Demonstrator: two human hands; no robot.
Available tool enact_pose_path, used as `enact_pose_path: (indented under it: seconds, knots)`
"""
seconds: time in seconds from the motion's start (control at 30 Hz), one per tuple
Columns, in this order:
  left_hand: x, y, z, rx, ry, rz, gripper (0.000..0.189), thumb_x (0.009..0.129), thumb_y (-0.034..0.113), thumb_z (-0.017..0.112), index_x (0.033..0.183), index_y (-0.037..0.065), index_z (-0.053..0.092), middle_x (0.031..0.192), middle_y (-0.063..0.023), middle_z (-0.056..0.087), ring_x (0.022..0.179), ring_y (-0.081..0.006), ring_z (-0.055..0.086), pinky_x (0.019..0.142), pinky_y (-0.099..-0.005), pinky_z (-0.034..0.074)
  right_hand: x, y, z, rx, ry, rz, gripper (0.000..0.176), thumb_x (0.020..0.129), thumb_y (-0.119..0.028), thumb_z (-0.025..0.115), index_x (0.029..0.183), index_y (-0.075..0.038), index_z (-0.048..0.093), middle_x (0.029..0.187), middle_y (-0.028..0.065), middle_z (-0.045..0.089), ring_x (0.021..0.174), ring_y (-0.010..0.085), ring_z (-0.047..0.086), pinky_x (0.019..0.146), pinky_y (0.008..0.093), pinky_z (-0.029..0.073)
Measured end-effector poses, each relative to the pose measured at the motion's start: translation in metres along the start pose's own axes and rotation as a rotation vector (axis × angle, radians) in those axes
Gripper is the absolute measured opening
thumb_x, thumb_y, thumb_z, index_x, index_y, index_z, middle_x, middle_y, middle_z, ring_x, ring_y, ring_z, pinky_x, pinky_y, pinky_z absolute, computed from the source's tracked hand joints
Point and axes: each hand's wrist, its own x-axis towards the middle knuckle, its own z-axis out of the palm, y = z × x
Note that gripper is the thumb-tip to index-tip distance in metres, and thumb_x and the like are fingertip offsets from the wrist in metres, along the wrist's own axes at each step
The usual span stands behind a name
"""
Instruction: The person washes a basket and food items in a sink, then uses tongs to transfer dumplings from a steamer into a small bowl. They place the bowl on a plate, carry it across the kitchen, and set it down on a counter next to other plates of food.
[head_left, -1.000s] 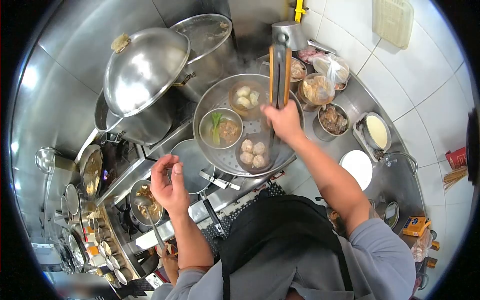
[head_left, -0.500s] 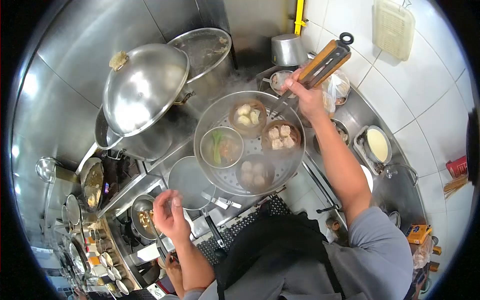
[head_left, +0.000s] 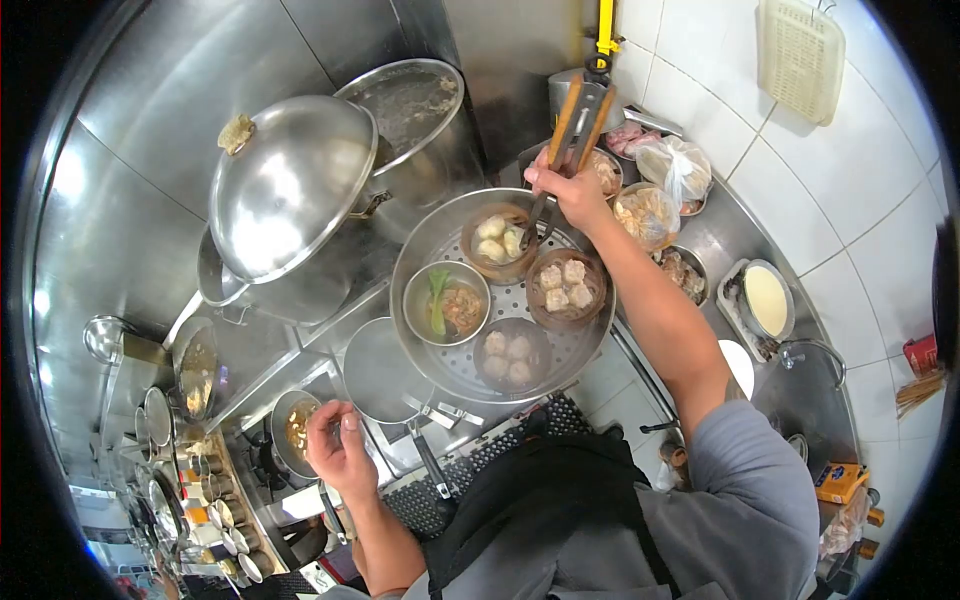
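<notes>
My right hand (head_left: 572, 190) is closed round a pair of tongs (head_left: 567, 128) with wooden-faced grips. The tongs' tips reach down to the rim of a small steamer basket (head_left: 472, 257) of pale dumplings (head_left: 495, 238). Around it in the large perforated steamer tray (head_left: 404, 352) stand a basket of siu mai (head_left: 566, 284), a metal bowl (head_left: 411, 322) with a green stalk and minced meat, and another dish of round dumplings (head_left: 510, 356). Off to the left, my left hand (head_left: 342, 450) hovers with loosely bent fingers and nothing visible in it, near a frying pan (head_left: 385, 368).
A big domed lid (head_left: 290, 185) leans on a pot at the left, beside a tall stockpot (head_left: 425, 175). On the right counter are bagged food (head_left: 648, 215) and a bowl of pale yellow contents (head_left: 766, 300). A small pan (head_left: 284, 440) of food stands on the stove.
My right hand has moved left with the tongs, whose tips now meet the dumpling basket. The steam has thinned. My left hand has shifted slightly downward.
</notes>
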Motion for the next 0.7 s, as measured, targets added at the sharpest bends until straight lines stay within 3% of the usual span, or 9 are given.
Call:
enact_pose_path:
  seconds: [0.03,0.37,0.47,0.7]
  knots:
    - [-0.001,0.002,0.002,0.011,-0.011,-0.003,0.02,0.09,0.006,0.062,0.108,-0.003,0.059,0.095,-0.0099,0.064,0.081,-0.0148,0.06,0.076,-0.0275,0.05,0.003,0.002,0.001,-0.058,-0.019,0.01,0.024,0.078,-0.022,0.076,0.074,-0.005,0.06,0.065,0.0015,0.058,0.061,0.0111,0.053,0.057,0.0275,0.041]
    - [-0.004,0.004,0.001,0.063,-0.001,0.02,0.02,0.09,0.008,0.063,0.107,-0.003,0.059,0.092,-0.0092,0.064,0.078,-0.0149,0.061,0.072,-0.0266,0.05,0.004,-0.009,0.013,-0.139,0.003,0.03,0.028,0.077,-0.025,0.076,0.07,-0.002,0.059,0.064,0.0033,0.059,0.059,0.0118,0.055,0.058,0.0286,0.044]
    - [-0.007,-0.004,-0.001,0.052,0.006,-0.001,0.021,0.09,0.008,0.064,0.106,-0.003,0.059,0.092,-0.009,0.064,0.079,-0.0151,0.061,0.072,-0.0271,0.05,0.004,-0.011,0.015,-0.257,0.057,0.074,0.015,0.079,-0.013,0.071,0.076,-0.004,0.059,0.06,0.0018,0.056,0.056,0.0113,0.055,0.056,0.0282,0.042]
    - [-0.008,0.004,-0.004,0.031,-0.006,0.016,0.02,0.09,0.007,0.062,0.106,-0.004,0.059,0.093,-0.0109,0.064,0.079,-0.0154,0.061,0.073,-0.028,0.05,0.022,-0.018,0.007,-0.062,0.116,-0.071,0.023,0.08,-0.015,0.067,0.064,-0.003,0.057,0.054,0.0031,0.055,0.05,0.0131,0.053,0.051,0.0284,0.043]
